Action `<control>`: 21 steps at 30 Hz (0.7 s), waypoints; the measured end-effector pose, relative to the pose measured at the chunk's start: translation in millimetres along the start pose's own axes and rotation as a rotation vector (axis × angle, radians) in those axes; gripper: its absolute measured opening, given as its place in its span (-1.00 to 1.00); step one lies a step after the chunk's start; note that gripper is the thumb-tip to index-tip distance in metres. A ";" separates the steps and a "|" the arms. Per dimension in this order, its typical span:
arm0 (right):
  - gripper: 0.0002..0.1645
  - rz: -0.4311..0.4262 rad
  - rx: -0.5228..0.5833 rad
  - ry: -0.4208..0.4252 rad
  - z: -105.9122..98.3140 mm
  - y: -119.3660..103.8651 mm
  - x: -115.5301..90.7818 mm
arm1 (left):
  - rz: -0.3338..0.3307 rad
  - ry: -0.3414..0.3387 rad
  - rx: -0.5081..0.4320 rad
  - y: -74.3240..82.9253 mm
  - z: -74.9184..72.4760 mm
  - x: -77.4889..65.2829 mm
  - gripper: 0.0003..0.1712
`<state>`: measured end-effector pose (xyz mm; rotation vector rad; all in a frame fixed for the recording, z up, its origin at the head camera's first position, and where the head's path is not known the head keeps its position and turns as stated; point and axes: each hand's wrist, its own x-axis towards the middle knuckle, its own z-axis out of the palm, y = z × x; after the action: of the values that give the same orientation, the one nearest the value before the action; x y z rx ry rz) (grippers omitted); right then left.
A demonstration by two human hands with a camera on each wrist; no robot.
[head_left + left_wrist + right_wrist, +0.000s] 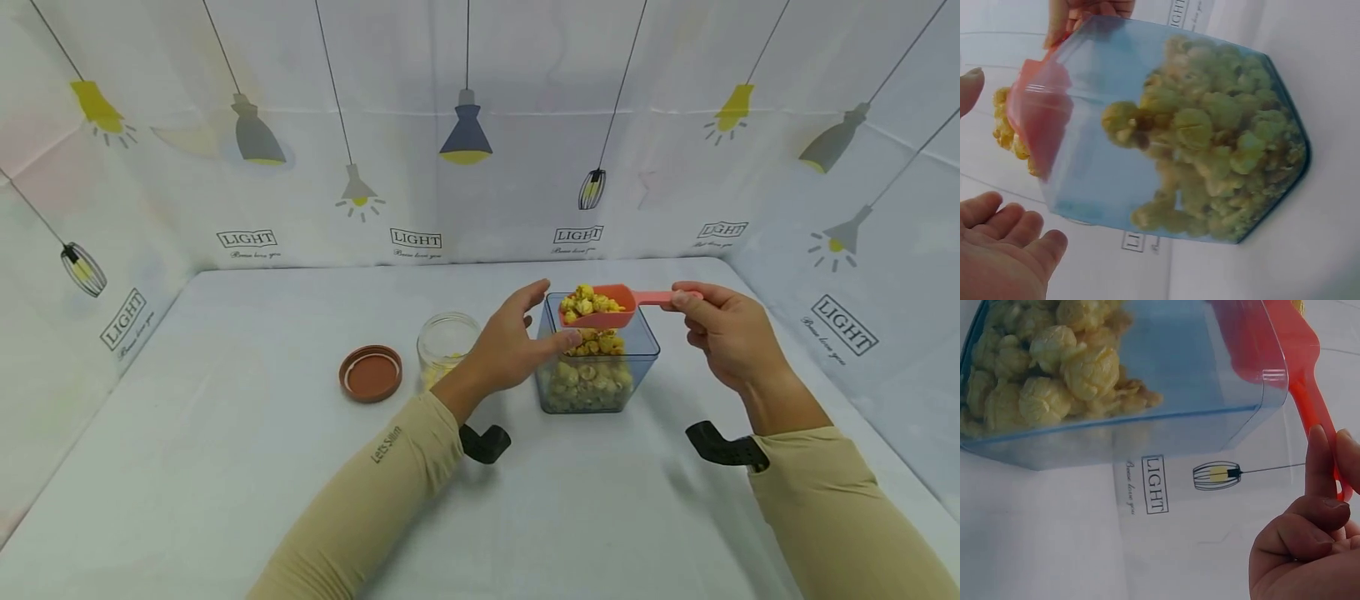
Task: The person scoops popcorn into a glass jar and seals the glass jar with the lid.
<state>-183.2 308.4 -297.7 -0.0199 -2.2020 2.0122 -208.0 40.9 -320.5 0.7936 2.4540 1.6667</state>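
Observation:
My right hand [738, 342] pinches the handle of a red scoop [622, 302] between thumb and fingers. Yellow popcorn [587, 305] fills the scoop, which is held level at the rim of a clear bluish square container [637, 367]. More popcorn [1222, 125] lies inside that container, seen through its wall in both wrist views. My left hand [513, 337] is at the container's left side, its fingers spread and holding nothing. In the left wrist view a gap shows between the left fingers [1007, 225] and the container.
Left of the container stands an open clear glass jar [448, 333] with some yellow pieces low in it, partly hidden by my left forearm. A brown round lid [371, 373] lies beside the jar. A white cloth [225, 433] covers the table, and printed curtains stand behind it.

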 end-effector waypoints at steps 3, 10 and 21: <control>-0.65 -0.015 0.025 -0.006 3.1 -3.0 -1.3 | 0.012 0.019 0.031 4.6 -7.2 -1.3 -0.05; -0.60 -0.050 0.055 -0.021 13.2 -11.0 -0.5 | 0.043 0.061 0.044 8.9 -28.1 -5.8 -0.05; -0.55 -0.104 0.027 -0.045 36.9 -21.9 -0.1 | 0.042 0.093 0.065 6.8 -66.4 -24.7 -0.02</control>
<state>-185.7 269.8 -279.1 0.1418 -2.1534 2.0049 -206.5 -24.7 -292.9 0.7978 2.5835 1.6834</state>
